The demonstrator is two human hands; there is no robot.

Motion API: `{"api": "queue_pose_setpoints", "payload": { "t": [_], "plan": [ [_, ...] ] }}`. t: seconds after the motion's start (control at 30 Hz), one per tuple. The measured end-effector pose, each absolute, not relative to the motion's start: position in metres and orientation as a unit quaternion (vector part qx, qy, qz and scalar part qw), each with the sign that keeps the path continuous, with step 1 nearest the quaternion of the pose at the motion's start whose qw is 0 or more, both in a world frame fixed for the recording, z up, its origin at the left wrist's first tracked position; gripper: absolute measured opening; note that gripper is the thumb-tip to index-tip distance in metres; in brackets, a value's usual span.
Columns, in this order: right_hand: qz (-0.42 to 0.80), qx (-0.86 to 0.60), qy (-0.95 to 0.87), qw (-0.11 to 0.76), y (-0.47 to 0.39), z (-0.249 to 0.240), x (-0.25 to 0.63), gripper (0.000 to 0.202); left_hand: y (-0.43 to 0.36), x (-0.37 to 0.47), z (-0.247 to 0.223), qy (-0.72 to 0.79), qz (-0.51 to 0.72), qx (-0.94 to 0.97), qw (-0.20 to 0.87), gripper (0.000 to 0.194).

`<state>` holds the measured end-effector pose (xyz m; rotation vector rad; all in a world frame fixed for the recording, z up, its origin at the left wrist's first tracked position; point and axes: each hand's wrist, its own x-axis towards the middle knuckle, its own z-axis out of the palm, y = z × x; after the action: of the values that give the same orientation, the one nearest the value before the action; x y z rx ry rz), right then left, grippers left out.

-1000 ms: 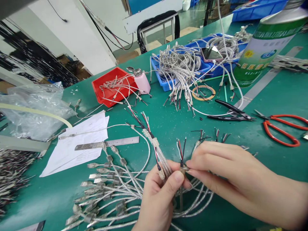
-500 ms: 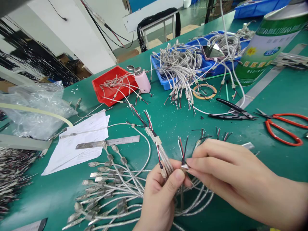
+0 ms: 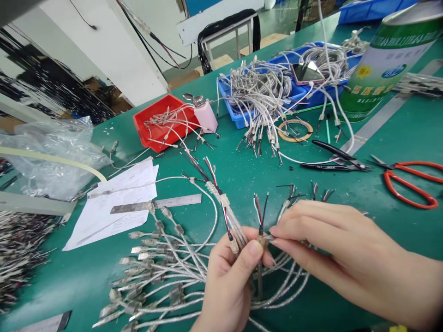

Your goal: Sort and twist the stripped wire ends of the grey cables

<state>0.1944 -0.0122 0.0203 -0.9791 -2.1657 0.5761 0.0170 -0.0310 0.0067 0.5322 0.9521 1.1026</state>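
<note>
The left hand [image 3: 230, 279] partly hides the cables [image 3: 236, 227] it grips.

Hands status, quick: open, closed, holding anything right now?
Left hand: closed, holding cables.
Right hand: closed, pinching a small thin piece; can't tell what it is.

Left hand [image 3: 230, 281] held at lower middle, fingers curled, thumb laid on top. Right hand [image 3: 321, 244] angled in from right, fingers bent, thumb and index fingertip pinched near left thumb.
</note>
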Motion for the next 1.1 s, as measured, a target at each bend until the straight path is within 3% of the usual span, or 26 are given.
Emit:
{"api": "queue_pose_setpoints", "payload": {
  "t": [0.6, 1.1],
  "plan": [
    [0.237, -0.361, -0.838, 0.333, -0.0130, 0.0200, 0.1944, 0.025, -0.0306, 0.0153, 0.0054, 0.404, 0.485, 0.241, 0.737, 0.006],
    [0.238, -0.354, -0.833, 0.353, -0.0116, 0.0224, 0.1957, 0.016, -0.0318, 0.0151, 0.0057, 0.407, 0.484, 0.236, 0.737, 0.007]
  ]
}}
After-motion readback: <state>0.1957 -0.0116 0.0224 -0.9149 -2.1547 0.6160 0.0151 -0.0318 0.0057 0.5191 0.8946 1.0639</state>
